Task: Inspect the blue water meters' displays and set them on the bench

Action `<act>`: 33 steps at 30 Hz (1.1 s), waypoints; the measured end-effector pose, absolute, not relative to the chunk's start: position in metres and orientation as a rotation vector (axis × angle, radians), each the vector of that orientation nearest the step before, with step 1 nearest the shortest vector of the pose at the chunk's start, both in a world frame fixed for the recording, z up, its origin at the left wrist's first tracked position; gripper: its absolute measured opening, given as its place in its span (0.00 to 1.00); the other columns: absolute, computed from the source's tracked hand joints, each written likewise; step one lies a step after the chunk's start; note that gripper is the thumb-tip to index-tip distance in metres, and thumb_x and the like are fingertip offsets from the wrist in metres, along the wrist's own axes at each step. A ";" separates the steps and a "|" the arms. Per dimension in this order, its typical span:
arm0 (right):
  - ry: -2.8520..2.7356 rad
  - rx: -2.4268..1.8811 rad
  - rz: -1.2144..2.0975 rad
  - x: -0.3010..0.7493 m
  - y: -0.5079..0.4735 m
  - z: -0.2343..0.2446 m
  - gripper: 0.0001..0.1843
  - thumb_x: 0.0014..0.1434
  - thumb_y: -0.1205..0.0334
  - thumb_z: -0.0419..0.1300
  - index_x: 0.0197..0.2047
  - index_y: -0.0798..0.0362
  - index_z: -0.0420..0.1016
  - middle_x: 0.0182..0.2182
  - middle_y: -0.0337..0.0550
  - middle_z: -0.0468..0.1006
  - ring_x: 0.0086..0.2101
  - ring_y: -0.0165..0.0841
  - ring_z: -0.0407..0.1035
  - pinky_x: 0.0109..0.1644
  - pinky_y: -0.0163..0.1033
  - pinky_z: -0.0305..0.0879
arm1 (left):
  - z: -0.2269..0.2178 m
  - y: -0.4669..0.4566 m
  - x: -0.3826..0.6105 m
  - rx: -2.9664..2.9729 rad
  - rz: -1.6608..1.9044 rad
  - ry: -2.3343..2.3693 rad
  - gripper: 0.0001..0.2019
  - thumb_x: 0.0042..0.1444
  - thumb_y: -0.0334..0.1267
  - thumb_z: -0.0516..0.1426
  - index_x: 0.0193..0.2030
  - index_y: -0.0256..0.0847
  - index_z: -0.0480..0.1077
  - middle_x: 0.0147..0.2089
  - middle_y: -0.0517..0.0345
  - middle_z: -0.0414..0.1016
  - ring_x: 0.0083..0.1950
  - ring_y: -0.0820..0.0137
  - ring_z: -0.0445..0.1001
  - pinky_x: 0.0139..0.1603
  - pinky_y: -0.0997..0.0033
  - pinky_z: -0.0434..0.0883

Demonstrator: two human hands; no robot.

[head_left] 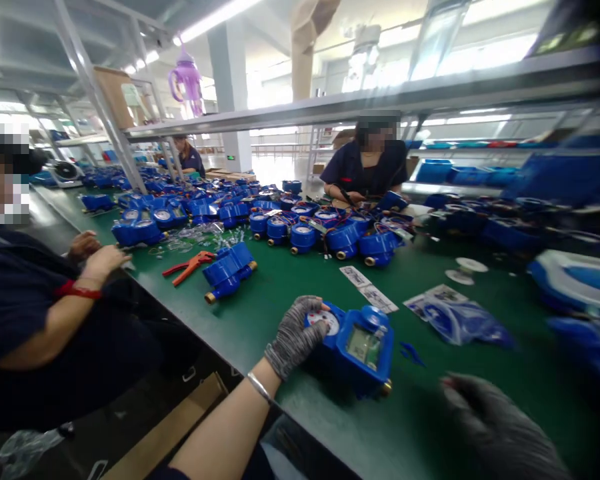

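My left hand [300, 333], in a grey fingerless glove, is closed on the round dial end of a blue water meter [343, 360]. This meter has a boxy housing with a clear window over a circuit board, and a brass fitting at its near right end. To the right of it, my gloved right hand [495, 420] is over the table, apart from the meter. Its fingers look curled but are smeared by motion, so I cannot see whether they hold anything. Small blue scraps [411, 354] lie between the meter and my right hand.
On the green table [275, 293] are another blue meter [230, 270], orange-handled pliers [189, 268], printed labels [367, 288], a bag of blue parts [463, 320] and a white spool [466, 270]. Many wired meters [303, 237] line the back. Co-workers [365, 163] sit opposite and at left [30, 293].
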State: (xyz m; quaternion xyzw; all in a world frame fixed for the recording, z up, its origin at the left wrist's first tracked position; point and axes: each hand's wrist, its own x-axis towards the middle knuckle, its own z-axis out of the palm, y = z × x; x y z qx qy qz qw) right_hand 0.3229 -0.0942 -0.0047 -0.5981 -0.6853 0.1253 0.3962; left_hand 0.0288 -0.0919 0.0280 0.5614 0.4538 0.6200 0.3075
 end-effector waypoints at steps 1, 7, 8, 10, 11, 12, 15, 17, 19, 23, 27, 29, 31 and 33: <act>-1.761 -1.503 0.310 0.321 -0.102 -0.005 0.13 0.64 0.50 0.57 0.42 0.50 0.74 0.38 0.46 0.77 0.36 0.40 0.72 0.42 0.50 0.71 | 0.029 -0.092 0.029 1.489 1.638 1.199 0.14 0.54 0.42 0.63 0.45 0.39 0.73 0.50 0.48 0.73 0.54 0.59 0.71 0.59 0.55 0.67; -1.818 -1.279 0.046 0.284 -0.139 0.002 0.10 0.66 0.56 0.54 0.41 0.53 0.72 0.35 0.46 0.76 0.35 0.39 0.72 0.41 0.46 0.71 | 0.028 -0.091 0.029 1.511 1.589 1.210 0.10 0.55 0.40 0.62 0.43 0.39 0.74 0.53 0.48 0.73 0.57 0.59 0.70 0.62 0.56 0.63; -1.838 -1.263 0.004 0.278 -0.141 0.004 0.09 0.66 0.57 0.54 0.40 0.53 0.72 0.34 0.46 0.76 0.34 0.38 0.71 0.39 0.45 0.71 | 0.028 -0.091 0.029 1.516 1.583 1.215 0.10 0.55 0.40 0.62 0.43 0.40 0.74 0.53 0.48 0.73 0.57 0.59 0.70 0.62 0.56 0.63; -1.883 -1.242 -0.021 0.267 -0.146 0.009 0.08 0.66 0.60 0.53 0.38 0.53 0.71 0.32 0.45 0.75 0.32 0.37 0.70 0.37 0.43 0.71 | 0.028 -0.090 0.029 1.529 1.577 1.229 0.11 0.56 0.40 0.62 0.44 0.40 0.74 0.53 0.48 0.74 0.57 0.59 0.70 0.62 0.57 0.64; -1.903 -1.231 -0.017 0.263 -0.148 0.012 0.08 0.66 0.61 0.53 0.38 0.53 0.71 0.32 0.45 0.74 0.32 0.36 0.70 0.37 0.42 0.71 | 0.027 -0.090 0.029 1.537 1.579 1.237 0.11 0.56 0.40 0.61 0.44 0.39 0.74 0.53 0.48 0.74 0.57 0.59 0.71 0.61 0.57 0.64; -1.923 -1.216 -0.012 0.258 -0.151 0.014 0.08 0.66 0.62 0.53 0.39 0.54 0.71 0.33 0.45 0.74 0.33 0.36 0.70 0.37 0.42 0.71 | 0.027 -0.090 0.029 1.546 1.583 1.245 0.11 0.56 0.40 0.61 0.44 0.39 0.74 0.53 0.48 0.74 0.57 0.59 0.71 0.61 0.57 0.64; -1.975 -1.175 -0.060 0.244 -0.158 0.014 0.08 0.66 0.63 0.53 0.41 0.55 0.73 0.38 0.49 0.75 0.37 0.38 0.71 0.42 0.45 0.72 | 0.025 -0.088 0.029 1.575 1.596 1.265 0.10 0.56 0.40 0.61 0.43 0.39 0.74 0.52 0.48 0.74 0.56 0.59 0.71 0.61 0.57 0.64; -1.980 -1.178 -0.152 0.236 -0.162 0.011 0.07 0.66 0.65 0.54 0.42 0.56 0.73 0.39 0.52 0.75 0.39 0.40 0.70 0.44 0.47 0.71 | 0.024 -0.087 0.029 1.595 1.605 1.279 0.10 0.56 0.41 0.61 0.43 0.39 0.74 0.51 0.48 0.75 0.56 0.60 0.72 0.61 0.57 0.65; -1.971 -1.195 -0.246 0.231 -0.163 0.007 0.07 0.66 0.66 0.54 0.41 0.57 0.73 0.39 0.54 0.76 0.39 0.41 0.70 0.44 0.48 0.71 | 0.024 -0.087 0.028 1.612 1.613 1.298 0.10 0.55 0.41 0.61 0.42 0.39 0.74 0.51 0.47 0.75 0.55 0.60 0.72 0.60 0.57 0.66; -1.992 -1.245 -0.283 0.228 -0.161 0.004 0.08 0.66 0.67 0.54 0.40 0.58 0.74 0.39 0.55 0.76 0.38 0.41 0.69 0.44 0.48 0.70 | 0.024 -0.088 0.030 1.639 1.632 1.341 0.09 0.55 0.40 0.61 0.40 0.39 0.73 0.50 0.47 0.74 0.55 0.59 0.71 0.60 0.56 0.66; -1.961 -1.287 -0.266 0.227 -0.160 0.006 0.08 0.66 0.66 0.54 0.40 0.58 0.75 0.37 0.53 0.76 0.38 0.41 0.69 0.43 0.47 0.70 | 0.022 -0.090 0.035 1.637 1.659 1.405 0.08 0.55 0.39 0.60 0.40 0.40 0.73 0.50 0.48 0.74 0.55 0.60 0.71 0.61 0.54 0.66; -1.943 -1.314 -0.257 0.226 -0.159 0.006 0.09 0.67 0.66 0.54 0.40 0.58 0.75 0.36 0.53 0.76 0.37 0.41 0.69 0.43 0.47 0.70 | 0.022 -0.091 0.037 1.635 1.665 1.433 0.08 0.56 0.39 0.60 0.40 0.40 0.72 0.50 0.48 0.73 0.56 0.60 0.71 0.61 0.54 0.66; -1.954 -1.358 -0.273 0.224 -0.159 0.006 0.10 0.67 0.66 0.53 0.40 0.58 0.75 0.36 0.54 0.76 0.38 0.42 0.69 0.44 0.48 0.70 | 0.021 -0.091 0.039 1.640 1.665 1.450 0.08 0.56 0.39 0.60 0.40 0.40 0.72 0.50 0.48 0.73 0.56 0.61 0.70 0.62 0.55 0.66; -1.990 -1.397 -0.317 0.224 -0.159 0.007 0.10 0.66 0.67 0.53 0.41 0.59 0.76 0.38 0.55 0.77 0.39 0.43 0.69 0.46 0.49 0.70 | 0.021 -0.092 0.039 1.649 1.662 1.460 0.08 0.56 0.39 0.59 0.40 0.39 0.73 0.50 0.48 0.73 0.56 0.61 0.70 0.62 0.55 0.66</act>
